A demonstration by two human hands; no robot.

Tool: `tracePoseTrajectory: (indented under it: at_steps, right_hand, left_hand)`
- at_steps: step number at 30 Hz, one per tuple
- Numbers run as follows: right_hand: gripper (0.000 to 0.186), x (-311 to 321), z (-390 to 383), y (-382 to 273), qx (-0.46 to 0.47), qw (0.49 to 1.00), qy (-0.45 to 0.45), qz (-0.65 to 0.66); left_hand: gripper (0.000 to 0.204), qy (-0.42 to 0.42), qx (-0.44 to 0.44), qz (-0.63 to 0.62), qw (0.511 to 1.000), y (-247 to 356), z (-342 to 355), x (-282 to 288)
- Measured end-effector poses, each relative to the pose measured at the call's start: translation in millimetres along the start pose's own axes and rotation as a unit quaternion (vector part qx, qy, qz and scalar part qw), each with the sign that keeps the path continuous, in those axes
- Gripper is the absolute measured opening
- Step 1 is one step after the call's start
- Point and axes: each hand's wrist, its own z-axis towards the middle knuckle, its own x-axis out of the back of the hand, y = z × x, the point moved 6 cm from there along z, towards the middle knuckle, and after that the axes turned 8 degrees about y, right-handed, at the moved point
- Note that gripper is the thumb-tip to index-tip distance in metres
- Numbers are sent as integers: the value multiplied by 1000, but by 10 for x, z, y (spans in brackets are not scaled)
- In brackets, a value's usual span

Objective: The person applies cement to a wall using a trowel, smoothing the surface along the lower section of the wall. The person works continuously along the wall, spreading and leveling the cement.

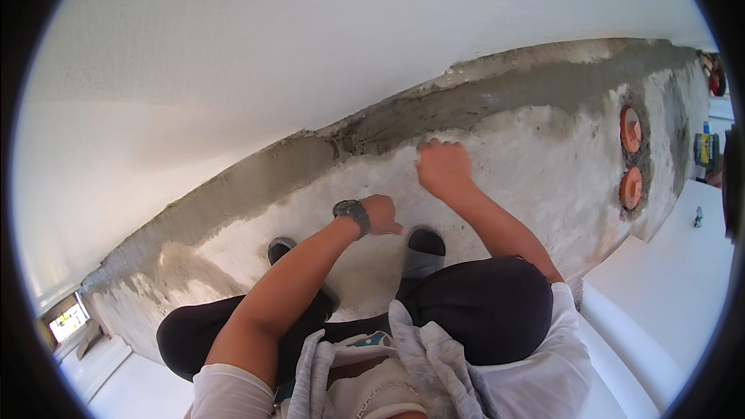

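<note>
Grey wet mortar (pixel 481 97) runs in a band along the top of the rough plastered surface (pixel 543 163), just under the white wall (pixel 310 39); the right hand (pixel 444 167) is curled shut against the plaster just below that band (whether it grips a tool, I cannot tell); the left hand (pixel 380 214), wristwatch (pixel 351 210) on, hangs loosely closed and empty-looking. Pressing too hard could likely gouge the soft band or smear grey onto the white; the two orange round inserts (pixel 630 159) sit well apart.

Bright daylight all over, with the white wall (pixel 233 46) at the upper left almost washed out. Soft shadows only, no hard ones. Sharp in the middle, but bent lines and a black ring round the edges.
</note>
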Motion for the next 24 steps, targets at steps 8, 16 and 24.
tracePoseTrajectory:
  at_steps: [8, 16, 24]
  right_hand:
    - [26, 164, 44, 130, 4, 1000, 27, -10]
    - [22, 199, 367, 133, 35, 998, -57, -8]
    - [21, 212, 273, 326, -46, 999, -14, 19]
  left_hand:
    - [59, -18, -11, 1, 1000, 95, -98, 74]
    - [60, -26, -21, 9, 999, 212, -80, 117]
    - [57, -23, -20, 17, 999, 224, -26, 158]
